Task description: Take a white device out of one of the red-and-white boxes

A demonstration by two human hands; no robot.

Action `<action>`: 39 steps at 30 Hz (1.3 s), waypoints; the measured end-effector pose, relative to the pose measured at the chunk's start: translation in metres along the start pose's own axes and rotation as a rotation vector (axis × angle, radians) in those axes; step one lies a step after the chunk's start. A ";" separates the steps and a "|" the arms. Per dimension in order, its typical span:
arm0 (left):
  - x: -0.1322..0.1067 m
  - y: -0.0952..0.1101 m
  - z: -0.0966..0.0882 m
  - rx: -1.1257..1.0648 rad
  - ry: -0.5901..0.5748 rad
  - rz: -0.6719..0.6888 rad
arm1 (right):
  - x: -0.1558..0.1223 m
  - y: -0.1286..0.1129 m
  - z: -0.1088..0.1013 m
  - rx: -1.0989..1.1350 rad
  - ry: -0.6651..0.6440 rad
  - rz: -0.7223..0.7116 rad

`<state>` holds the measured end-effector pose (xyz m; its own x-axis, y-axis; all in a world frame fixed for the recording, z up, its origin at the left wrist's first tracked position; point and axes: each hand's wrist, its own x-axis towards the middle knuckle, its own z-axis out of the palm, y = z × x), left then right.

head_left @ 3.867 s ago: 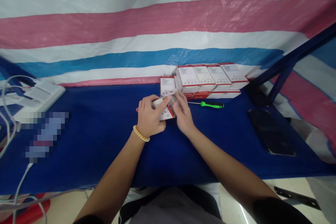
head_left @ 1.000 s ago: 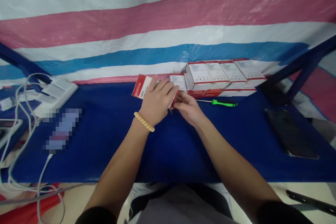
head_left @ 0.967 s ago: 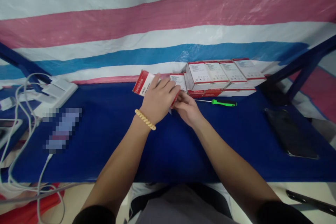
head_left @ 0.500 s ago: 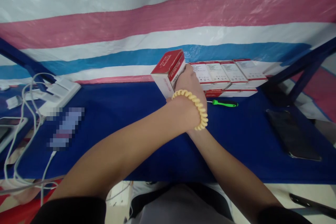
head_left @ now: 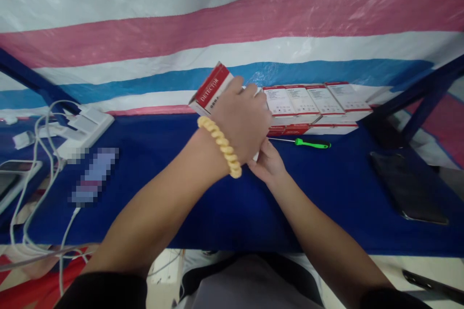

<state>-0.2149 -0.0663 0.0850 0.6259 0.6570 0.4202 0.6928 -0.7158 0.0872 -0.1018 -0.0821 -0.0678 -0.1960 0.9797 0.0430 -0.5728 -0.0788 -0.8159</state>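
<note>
A red and white cardboard box (head_left: 214, 88) printed "DETECTOR" is held up in front of me, tilted, above the blue table. Across its face lies my left hand (head_left: 243, 115), wrapped round it, with a yellow coiled band (head_left: 222, 147) at the wrist. Below, my right hand (head_left: 267, 160) grips the box's lower end, its fingers partly behind the box and the left hand. Just past the hands, a screwdriver (head_left: 312, 144) with a green handle lies on the table. Much of the held box is covered by my left hand.
Several similar boxes (head_left: 315, 101) stand stacked at the table's back right. A dark phone (head_left: 408, 188) lies on the right of the blue table (head_left: 174, 154). On the left are a white power strip (head_left: 87, 130), cables and a blurred-out phone (head_left: 94, 176). A striped sheet (head_left: 232, 19) hangs behind.
The box has turned, and its printed side now faces me more. My left hand has moved left and spread over it. My right hand, hidden before, now shows at the lower end.
</note>
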 end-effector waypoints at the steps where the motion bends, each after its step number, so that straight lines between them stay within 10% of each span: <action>1: 0.001 0.000 -0.011 0.151 -0.154 0.093 | 0.001 -0.003 0.000 0.062 0.017 0.014; 4: -0.006 -0.017 -0.030 0.309 -0.269 0.046 | 0.004 -0.011 -0.002 0.161 0.044 0.068; 13: -0.083 -0.095 -0.010 -0.057 -0.028 -0.309 | 0.005 -0.032 -0.020 0.236 0.091 0.013; 16: -0.101 -0.094 0.008 -0.086 -0.047 -0.305 | 0.005 -0.039 -0.027 0.231 0.084 -0.029; 21: -0.106 -0.061 0.046 -0.041 -0.458 -0.176 | 0.006 -0.045 -0.040 0.177 0.099 -0.119; 25: -0.092 -0.028 0.071 -0.090 -0.462 -0.128 | 0.009 -0.044 -0.042 0.129 0.221 -0.079; 30: -0.079 -0.030 0.074 -0.328 -0.297 -0.103 | 0.011 -0.044 -0.040 -0.059 0.325 -0.088; 36: -0.085 -0.049 0.062 -0.515 0.161 -0.325 | 0.005 -0.053 -0.030 -0.173 0.405 -0.061; 39: -0.080 -0.044 0.066 -0.529 0.158 -0.216 | 0.003 -0.054 -0.019 -0.211 0.353 -0.015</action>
<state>-0.2715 -0.0720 -0.0124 0.4015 0.7871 0.4683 0.5008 -0.6168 0.6073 -0.0560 -0.0714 -0.0349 0.1171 0.9864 -0.1152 -0.3906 -0.0609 -0.9185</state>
